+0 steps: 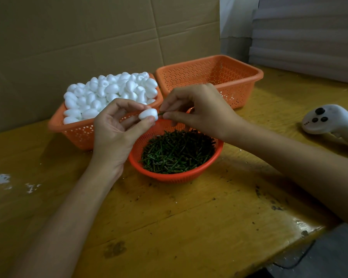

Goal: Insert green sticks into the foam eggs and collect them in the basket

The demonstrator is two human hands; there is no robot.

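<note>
My left hand (117, 127) pinches a white foam egg (148, 114) between thumb and fingertips. My right hand (197, 109) pinches a short green stick (160, 114) whose tip meets the egg's right end. Both hands hover above a round orange bowl (217, 151) full of green sticks (177, 151). At the back left, an orange basket (78, 131) is heaped with white foam eggs (109, 91). A second orange basket (239, 93) stands at the back right, and I see nothing inside it.
A white handheld controller (327, 119) lies on the wooden table (169, 217) at the right. White foam crumbs (0, 179) are scattered at the left edge. A cardboard wall (68, 37) rises behind the baskets. The table's front right corner drops off.
</note>
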